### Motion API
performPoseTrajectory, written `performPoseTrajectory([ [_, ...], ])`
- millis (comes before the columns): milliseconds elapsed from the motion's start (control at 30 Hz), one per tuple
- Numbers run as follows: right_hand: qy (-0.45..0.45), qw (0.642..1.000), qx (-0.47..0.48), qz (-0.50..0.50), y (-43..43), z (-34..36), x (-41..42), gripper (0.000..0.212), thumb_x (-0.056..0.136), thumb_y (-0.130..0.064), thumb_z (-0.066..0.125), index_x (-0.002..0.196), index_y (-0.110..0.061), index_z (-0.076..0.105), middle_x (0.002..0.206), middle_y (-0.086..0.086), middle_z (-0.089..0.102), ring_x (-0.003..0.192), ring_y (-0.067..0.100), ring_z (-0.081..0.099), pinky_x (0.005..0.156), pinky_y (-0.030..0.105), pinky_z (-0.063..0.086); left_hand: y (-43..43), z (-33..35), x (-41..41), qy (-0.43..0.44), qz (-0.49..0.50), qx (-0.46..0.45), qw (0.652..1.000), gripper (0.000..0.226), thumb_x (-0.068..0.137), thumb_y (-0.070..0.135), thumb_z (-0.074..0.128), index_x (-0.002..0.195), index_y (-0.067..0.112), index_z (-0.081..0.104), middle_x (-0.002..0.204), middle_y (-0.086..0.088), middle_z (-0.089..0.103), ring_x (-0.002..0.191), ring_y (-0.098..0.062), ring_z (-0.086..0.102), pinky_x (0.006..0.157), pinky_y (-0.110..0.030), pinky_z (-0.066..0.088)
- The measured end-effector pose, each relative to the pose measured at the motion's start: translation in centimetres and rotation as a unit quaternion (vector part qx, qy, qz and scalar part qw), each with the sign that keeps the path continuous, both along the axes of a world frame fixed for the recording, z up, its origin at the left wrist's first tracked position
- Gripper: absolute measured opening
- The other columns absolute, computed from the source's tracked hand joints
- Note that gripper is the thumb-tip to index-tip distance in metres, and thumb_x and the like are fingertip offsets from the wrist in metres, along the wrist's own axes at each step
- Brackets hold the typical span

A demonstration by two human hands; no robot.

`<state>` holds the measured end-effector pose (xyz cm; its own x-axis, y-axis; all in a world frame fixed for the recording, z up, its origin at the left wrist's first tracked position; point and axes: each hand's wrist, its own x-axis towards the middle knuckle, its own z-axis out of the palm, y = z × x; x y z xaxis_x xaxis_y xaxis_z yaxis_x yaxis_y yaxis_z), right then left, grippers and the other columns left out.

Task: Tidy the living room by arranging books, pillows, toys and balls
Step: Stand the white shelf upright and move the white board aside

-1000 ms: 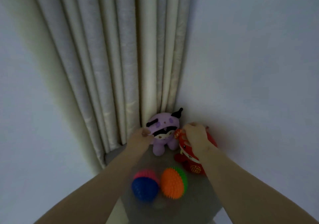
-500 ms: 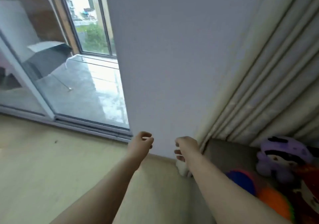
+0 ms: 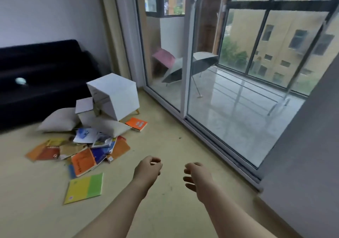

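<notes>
Both hands are empty right now: the left hand (image 3: 148,170) is loosely curled with fingertips almost meeting but pinching nothing, and the right hand (image 3: 197,178) hangs half open, fingers relaxed and a bit spread. The stuff that needs sorting is ahead and to the left: a messy heap of books (image 3: 80,151) on the floor, with a yellow-green book (image 3: 84,188) lying apart nearest the hands and an orange book (image 3: 136,124) off by itself near the tipped cabinet (image 3: 114,96). Two pillows (image 3: 60,120) sit on the floor between the heap and the black sofa (image 3: 42,72), one partly under the cabinet. My guess is books come next. I'd grab the loose yellow-green one first, then square the pile edge to edge instead of scooping, since the covers look glossy and will probably slide. The pillow under the cabinet likely wants the cabinet righted before pulling.
</notes>
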<state>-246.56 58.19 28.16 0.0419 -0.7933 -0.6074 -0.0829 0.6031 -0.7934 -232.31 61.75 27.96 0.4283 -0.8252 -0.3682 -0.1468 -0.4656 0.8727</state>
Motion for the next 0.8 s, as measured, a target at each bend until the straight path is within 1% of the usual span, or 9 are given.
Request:
performPoseTrajectory([
  [133,0.009,0.997,0.006,0.079,-2.0,-0.4,9.7,0.012,0.091,-0.011,0.05,0.08,-0.014,0.052,0.082,0.004,0.055,0.068,0.018,0.054,0.063,0.028,0.044,0.4,-0.4,9.4,0.003,0.081,0.021,0.996,0.012,0.09,0.017,0.052,0.083,0.025,0.057,0.081,-0.001,0.061,0.088,-0.023,0.061,0.072,-0.028,0.043],
  [300,0.007,0.987,0.009,0.161,-5.3,-1.1,20.2,0.009,0.092,-0.011,0.049,0.083,-0.013,0.051,0.082,0.005,0.053,0.067,0.018,0.052,0.062,0.027,0.042,-0.1,-1.1,19.1,0.011,0.168,0.034,0.985,0.009,0.089,0.017,0.053,0.091,0.022,0.06,0.08,-0.003,0.061,0.085,-0.022,0.06,0.067,-0.028,0.042],
  [433,0.003,0.977,-0.001,0.211,-10.0,-0.8,29.4,0.008,0.092,-0.012,0.046,0.085,-0.014,0.05,0.087,0.006,0.054,0.073,0.019,0.052,0.063,0.027,0.043,-4.1,-0.8,27.6,0.002,0.207,0.014,0.978,0.009,0.089,0.015,0.053,0.086,0.02,0.059,0.076,-0.003,0.06,0.076,-0.019,0.056,0.06,-0.027,0.04],
  [567,0.011,0.971,0.005,0.238,-14.7,-0.1,37.0,0.015,0.091,-0.008,0.044,0.078,-0.013,0.047,0.077,0.007,0.051,0.067,0.017,0.049,0.062,0.028,0.04,-8.4,0.5,34.5,0.009,0.246,0.013,0.969,0.012,0.089,0.011,0.053,0.083,0.019,0.059,0.076,-0.005,0.06,0.069,-0.018,0.055,0.055,-0.024,0.04],
  [600,0.018,0.965,0.003,0.261,-16.8,-0.2,42.2,0.015,0.092,-0.007,0.044,0.078,-0.013,0.048,0.076,0.007,0.051,0.065,0.016,0.048,0.061,0.028,0.039,-9.7,0.2,39.0,0.013,0.272,0.007,0.962,0.012,0.09,0.012,0.052,0.084,0.019,0.059,0.076,-0.005,0.06,0.068,-0.017,0.056,0.053,-0.023,0.04],
  [633,0.018,0.966,-0.006,0.259,-17.5,-0.3,43.5,0.013,0.092,-0.008,0.044,0.08,-0.012,0.05,0.077,0.008,0.052,0.065,0.017,0.049,0.062,0.028,0.04,-10.0,0.5,40.0,0.011,0.276,0.012,0.961,0.011,0.09,0.014,0.052,0.084,0.02,0.06,0.077,-0.004,0.062,0.07,-0.017,0.058,0.053,-0.022,0.041],
  [700,0.026,0.965,-0.026,0.258,-18.7,0.3,45.4,0.011,0.091,-0.01,0.045,0.084,-0.01,0.054,0.082,0.01,0.056,0.067,0.018,0.052,0.062,0.029,0.042,-10.4,1.4,41.5,-0.002,0.276,0.026,0.961,0.01,0.09,0.019,0.053,0.085,0.024,0.06,0.083,-0.005,0.066,0.08,-0.021,0.063,0.059,-0.025,0.043],
  [767,0.027,0.959,-0.024,0.281,-19.4,-0.1,51.3,0.014,0.092,-0.011,0.045,0.081,-0.013,0.053,0.083,0.009,0.057,0.064,0.017,0.052,0.058,0.028,0.042,-10.6,0.9,46.4,0.008,0.301,0.029,0.953,0.009,0.09,0.022,0.053,0.087,0.025,0.061,0.088,-0.005,0.067,0.088,-0.024,0.065,0.064,-0.027,0.046],
  [800,0.03,0.957,-0.02,0.289,-19.6,-0.3,52.9,0.016,0.093,-0.011,0.045,0.078,-0.013,0.051,0.08,0.009,0.057,0.063,0.017,0.051,0.057,0.027,0.042,-10.6,0.8,47.9,0.01,0.303,0.03,0.953,0.009,0.09,0.023,0.053,0.087,0.025,0.062,0.087,-0.004,0.067,0.089,-0.024,0.065,0.066,-0.028,0.046],
])
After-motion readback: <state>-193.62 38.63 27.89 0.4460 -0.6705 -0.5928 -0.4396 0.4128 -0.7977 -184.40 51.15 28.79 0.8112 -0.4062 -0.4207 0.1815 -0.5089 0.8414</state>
